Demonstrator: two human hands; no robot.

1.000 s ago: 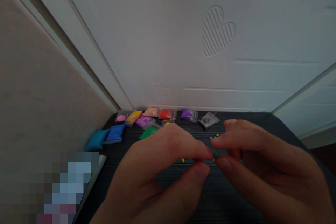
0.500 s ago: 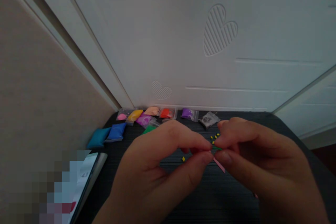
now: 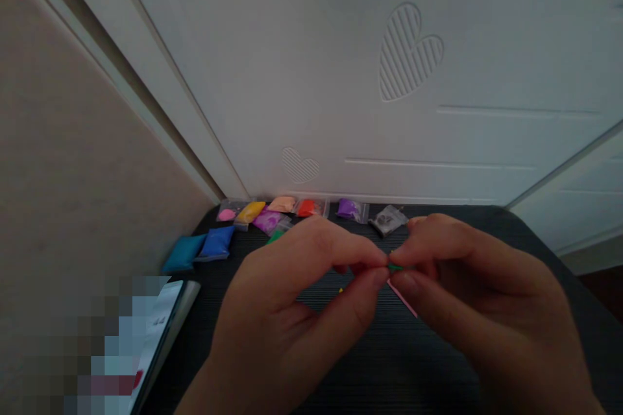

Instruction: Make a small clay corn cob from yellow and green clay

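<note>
My left hand point(image 3: 296, 305) and my right hand point(image 3: 487, 298) meet fingertip to fingertip above the dark table. Between the thumb and forefinger of my right hand shows a tiny green piece of clay point(image 3: 395, 267). The thumb and forefinger of my left hand pinch at its left end, and most of the piece is covered by fingers. Below the right thumb a thin pink strip point(image 3: 403, 300) lies slanting on the table. A yellow bit point(image 3: 341, 290) peeks out behind my left thumb.
Along the back of the ribbed dark table point(image 3: 370, 363) lie small bags of coloured clay, among them a purple bag point(image 3: 347, 209), a red bag point(image 3: 306, 208) and a blue bag point(image 3: 217, 243). A phone point(image 3: 158, 337) leans at the left. Behind rises a white door point(image 3: 292, 65).
Both hands have shifted slightly up and left, the fingertips closer together over the green piece. The yellow bits on the table are now mostly hidden behind my fingers.
</note>
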